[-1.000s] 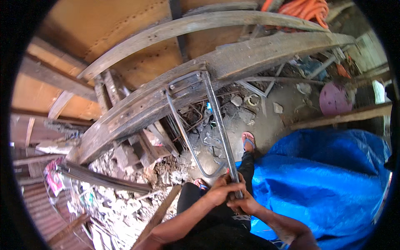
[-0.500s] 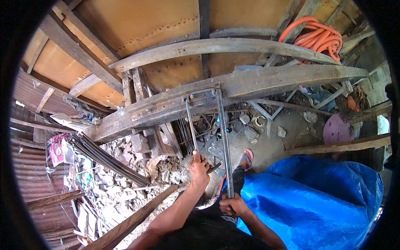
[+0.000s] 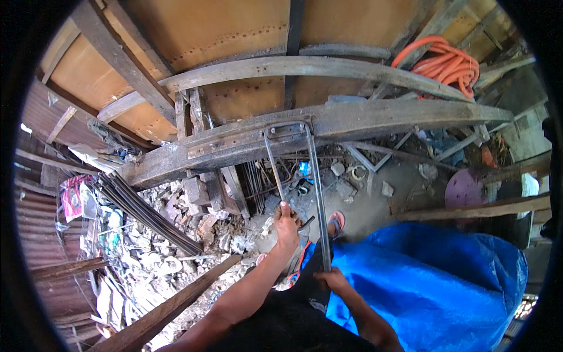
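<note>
Bent metal rod found set against small metal pegs on the wooden beam, left of the beam's middle; one leg runs from there past the near edge toward me. My left hand is closed around that leg, thumb uppermost and lying along it. A short dark length projects to the right of this hand. From the right-hand corner of the bend a thicker, straight metal bar extends toward my body; whether it is one piece with the rod, I cannot tell. My right hand grips the bar's lower end, close to my torso. Both hands are apart from the beam.

Beyond the beam's far edge, a curved timber follows its length. Past the far edge, near the right end, lies a coiled orange hose. Off the near edge, below the right half, a blue tarpaulin is spread in folds. Just by the left end, a bundle of dark rods slants over pale rubble.
</note>
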The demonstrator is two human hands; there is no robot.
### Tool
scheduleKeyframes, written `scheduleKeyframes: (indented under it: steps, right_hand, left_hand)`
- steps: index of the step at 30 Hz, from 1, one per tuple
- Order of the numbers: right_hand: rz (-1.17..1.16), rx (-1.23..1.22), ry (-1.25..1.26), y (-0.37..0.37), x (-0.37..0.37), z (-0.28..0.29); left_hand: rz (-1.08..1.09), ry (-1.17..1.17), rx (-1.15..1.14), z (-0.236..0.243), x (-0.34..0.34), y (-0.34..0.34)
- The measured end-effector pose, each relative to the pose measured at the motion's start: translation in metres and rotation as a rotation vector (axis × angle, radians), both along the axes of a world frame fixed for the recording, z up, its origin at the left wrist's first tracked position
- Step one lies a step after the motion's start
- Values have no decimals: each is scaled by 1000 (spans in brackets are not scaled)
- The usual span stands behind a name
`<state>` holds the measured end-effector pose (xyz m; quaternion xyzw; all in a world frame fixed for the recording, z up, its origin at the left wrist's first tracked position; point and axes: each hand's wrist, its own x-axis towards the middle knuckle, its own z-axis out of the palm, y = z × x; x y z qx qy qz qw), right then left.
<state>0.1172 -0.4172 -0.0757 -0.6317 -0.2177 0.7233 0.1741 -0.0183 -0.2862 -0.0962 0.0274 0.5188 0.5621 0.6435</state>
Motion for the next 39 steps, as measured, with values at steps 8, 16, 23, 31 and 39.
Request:
scheduleKeyframes:
  steps: [8, 16, 23, 31, 39]
  right_hand:
    - [-86, 43, 11, -45, 13, -1]
    - [-30, 140, -190, -26, 29, -15]
    - [139, 155, -330, -12, 44, 1]
    - [394, 213, -447, -2, 99, -27]
    - [407, 222, -416, 9, 133, -27]
  left_hand:
    - [-27, -117, -39, -10, -4, -1]
    - [-3, -73, -46, -18, 8, -3]
    - [-16, -34, -146, -9, 11, 2]
    - [-6, -2, -162, -19, 11, -1]
    - [-65, -72, -105, -18, 8, -5]
